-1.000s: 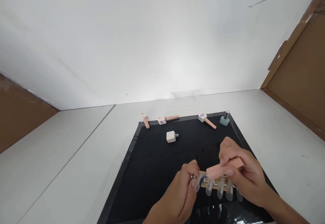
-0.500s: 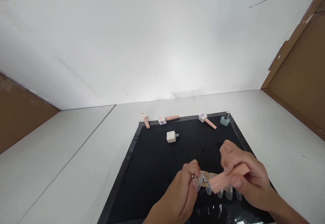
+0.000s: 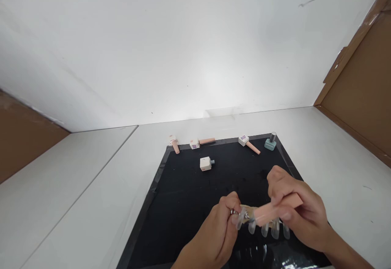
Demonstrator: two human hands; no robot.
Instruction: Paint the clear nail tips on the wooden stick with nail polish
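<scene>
My left hand (image 3: 216, 230) pinches the left end of a nail tip stand with several clear false nails (image 3: 275, 229) standing out along it. Closed around a peach nail polish brush cap (image 3: 279, 209), my right hand (image 3: 302, 212) tilts it down to the left over the stand. The cap's lower end is close to the leftmost false nails; the cap hides part of the stand, and whether the bristles touch a nail I cannot tell. Beyond the hands, an uncapped white nail polish bottle (image 3: 205, 163) lies on its side on the black mat (image 3: 180, 204).
Along the mat's far edge lie white bottles with peach caps: one at the left (image 3: 174, 143), another beside it (image 3: 195, 143), a third further right (image 3: 244, 140). A teal bottle (image 3: 270, 144) stands at the far right corner. Brown cardboard (image 3: 360, 86) borders the right side.
My right hand and the brush cap have shifted slightly up and to the right. My left hand stays almost where it was, still pinching the stand.
</scene>
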